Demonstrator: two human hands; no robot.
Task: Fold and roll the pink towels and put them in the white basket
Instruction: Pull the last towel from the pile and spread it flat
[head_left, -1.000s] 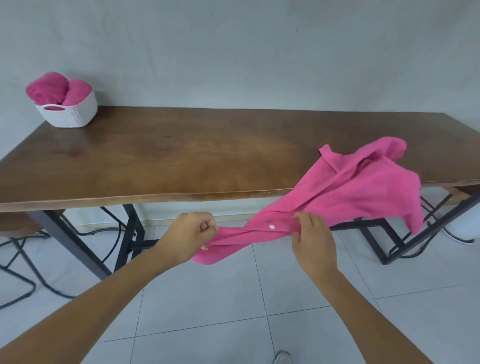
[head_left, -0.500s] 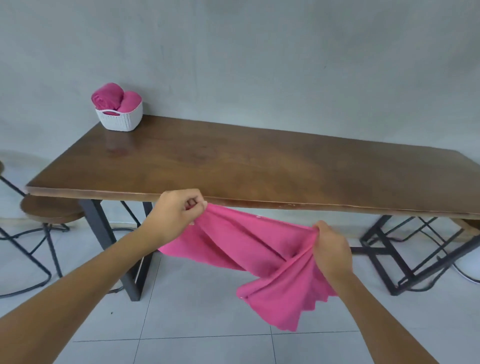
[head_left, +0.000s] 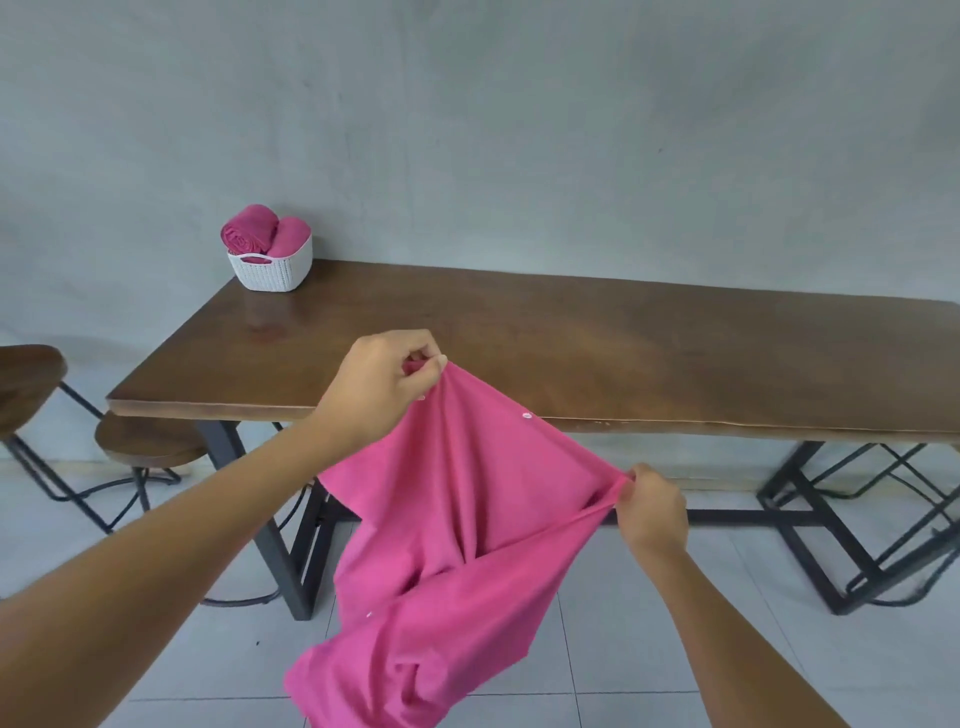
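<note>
Before wooden table (head_left: 597, 343), you hold pink towel (head_left: 457, 519) in air. Your left hand (head_left: 384, 384) pinches one corner, fingers closed tight. Your right hand (head_left: 652, 506), lower, pinches other corner same way. Cloth hangs loose below, above floor. White basket (head_left: 271, 270) at far left table corner, two rolled towels (head_left: 262, 236) inside.

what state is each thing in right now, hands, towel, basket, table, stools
left hand: shut, pinching the towel's upper edge
right hand: shut, pinching another edge, lower down
pink towel: unfolded, held in the air, hanging in front of the table
white basket: upright on the table's far left corner
rolled towels: two, in the basket
table: bare except for the basket
stools: two, by the table's left end
</note>
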